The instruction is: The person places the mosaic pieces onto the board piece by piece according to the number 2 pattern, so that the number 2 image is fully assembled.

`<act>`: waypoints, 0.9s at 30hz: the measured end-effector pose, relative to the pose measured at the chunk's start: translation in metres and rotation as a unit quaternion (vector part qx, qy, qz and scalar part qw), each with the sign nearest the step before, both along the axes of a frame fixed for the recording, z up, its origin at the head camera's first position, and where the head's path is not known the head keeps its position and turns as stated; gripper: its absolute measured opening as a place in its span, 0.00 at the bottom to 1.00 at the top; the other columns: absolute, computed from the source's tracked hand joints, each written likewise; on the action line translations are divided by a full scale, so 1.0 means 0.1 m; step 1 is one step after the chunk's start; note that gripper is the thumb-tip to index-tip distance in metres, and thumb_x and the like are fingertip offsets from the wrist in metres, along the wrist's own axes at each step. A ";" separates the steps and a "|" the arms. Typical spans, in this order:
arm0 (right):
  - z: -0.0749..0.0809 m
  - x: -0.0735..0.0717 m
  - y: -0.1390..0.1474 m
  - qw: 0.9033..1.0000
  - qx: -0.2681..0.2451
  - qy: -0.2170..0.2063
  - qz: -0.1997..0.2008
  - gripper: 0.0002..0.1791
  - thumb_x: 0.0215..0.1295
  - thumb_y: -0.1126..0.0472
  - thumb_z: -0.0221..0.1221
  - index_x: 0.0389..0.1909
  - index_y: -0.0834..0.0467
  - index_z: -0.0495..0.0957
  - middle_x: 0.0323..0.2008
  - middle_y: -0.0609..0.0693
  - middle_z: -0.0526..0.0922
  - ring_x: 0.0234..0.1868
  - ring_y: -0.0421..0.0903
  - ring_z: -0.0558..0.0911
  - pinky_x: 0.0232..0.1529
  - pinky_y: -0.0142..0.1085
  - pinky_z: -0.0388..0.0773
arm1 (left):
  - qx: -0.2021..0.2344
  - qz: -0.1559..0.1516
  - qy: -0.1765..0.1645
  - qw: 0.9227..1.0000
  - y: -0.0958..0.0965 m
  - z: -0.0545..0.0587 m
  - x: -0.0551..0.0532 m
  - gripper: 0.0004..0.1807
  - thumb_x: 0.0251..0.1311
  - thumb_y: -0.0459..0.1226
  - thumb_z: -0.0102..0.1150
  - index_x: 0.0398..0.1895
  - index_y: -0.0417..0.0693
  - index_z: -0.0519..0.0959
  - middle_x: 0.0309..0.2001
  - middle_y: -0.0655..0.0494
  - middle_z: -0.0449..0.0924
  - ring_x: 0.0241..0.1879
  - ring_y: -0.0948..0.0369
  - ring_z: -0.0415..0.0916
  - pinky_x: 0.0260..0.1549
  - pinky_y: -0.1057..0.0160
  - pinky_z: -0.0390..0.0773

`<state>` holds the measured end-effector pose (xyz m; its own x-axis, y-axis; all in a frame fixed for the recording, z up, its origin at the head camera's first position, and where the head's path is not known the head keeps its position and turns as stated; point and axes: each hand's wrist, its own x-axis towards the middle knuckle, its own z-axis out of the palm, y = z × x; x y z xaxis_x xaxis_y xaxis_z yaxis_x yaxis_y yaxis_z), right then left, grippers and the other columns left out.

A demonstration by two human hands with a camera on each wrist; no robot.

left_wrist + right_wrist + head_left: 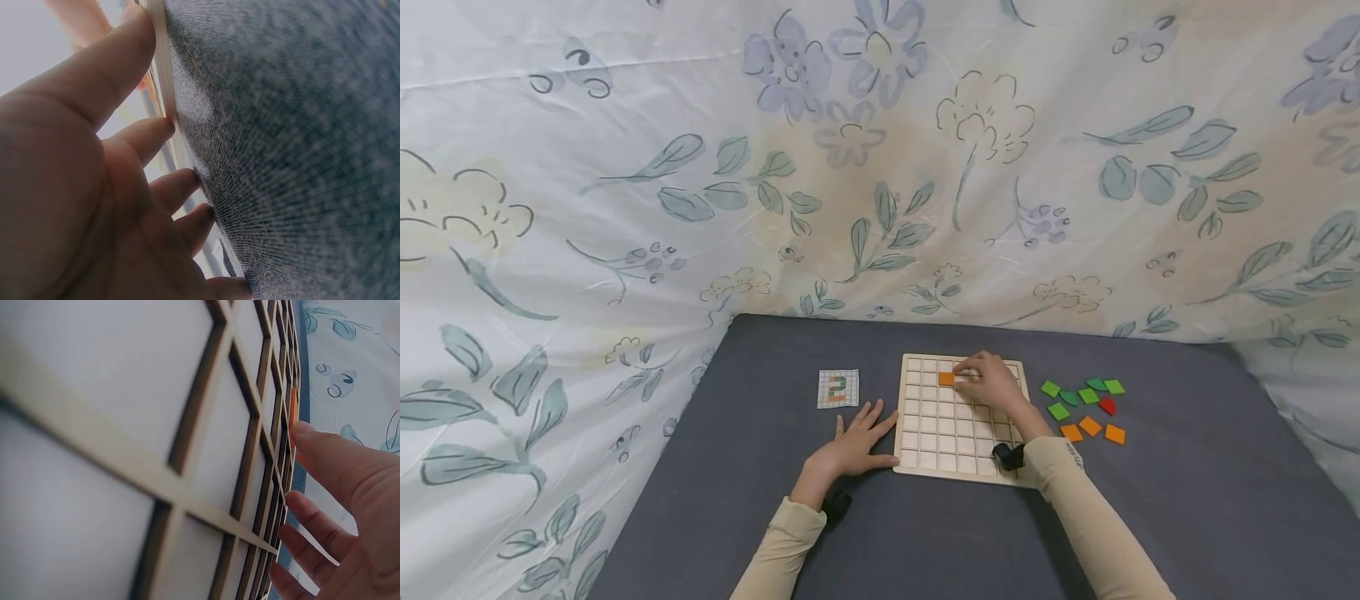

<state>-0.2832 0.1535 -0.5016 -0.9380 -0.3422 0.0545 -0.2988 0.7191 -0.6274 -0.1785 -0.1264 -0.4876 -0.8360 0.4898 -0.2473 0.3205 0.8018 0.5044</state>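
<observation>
A pale wooden grid board (922, 429) lies on the dark cloth. One orange square tile (946, 379) sits in an upper cell of it. My right hand (992, 385) reaches over the upper right of the board, thumb and index fingertips right at the tile's right edge. In the right wrist view the thumb (331, 450) overlaps the orange tile (292, 406), and the other fingers are spread above the grid. My left hand (850, 446) lies with fingers spread at the board's left side. In the left wrist view its thumb (119, 62) touches the board's edge (164, 69).
Left of the board lies a small pattern card (838, 389) with a coloured figure on a grid. To the right are several loose pieces: green squares (1058, 412), green curved pieces (1068, 398), a red piece (1107, 406) and orange squares (1115, 434). A floral curtain (880, 208) hangs behind.
</observation>
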 end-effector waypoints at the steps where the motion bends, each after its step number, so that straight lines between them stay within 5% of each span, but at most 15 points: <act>1: 0.00 0.00 0.01 1.000 -0.003 -0.003 0.002 0.16 0.59 0.53 0.63 0.48 0.52 0.81 0.49 0.56 0.72 0.52 0.57 0.70 0.48 0.54 0.70 | 0.001 0.000 0.001 1.000 0.00 0.00 0.00 0.41 0.60 0.54 0.54 0.73 0.52 0.51 0.74 0.45 0.39 0.72 0.45 0.33 0.61 0.30 0.32; 27: 0.03 0.03 0.08 0.999 -0.027 0.016 0.038 0.14 0.60 0.57 0.62 0.46 0.56 0.82 0.52 0.62 0.71 0.56 0.62 0.68 0.54 0.59 0.65 | 0.000 0.009 -0.003 1.000 0.01 -0.02 0.00 0.41 0.59 0.54 0.54 0.73 0.53 0.51 0.74 0.46 0.39 0.72 0.46 0.33 0.61 0.31 0.32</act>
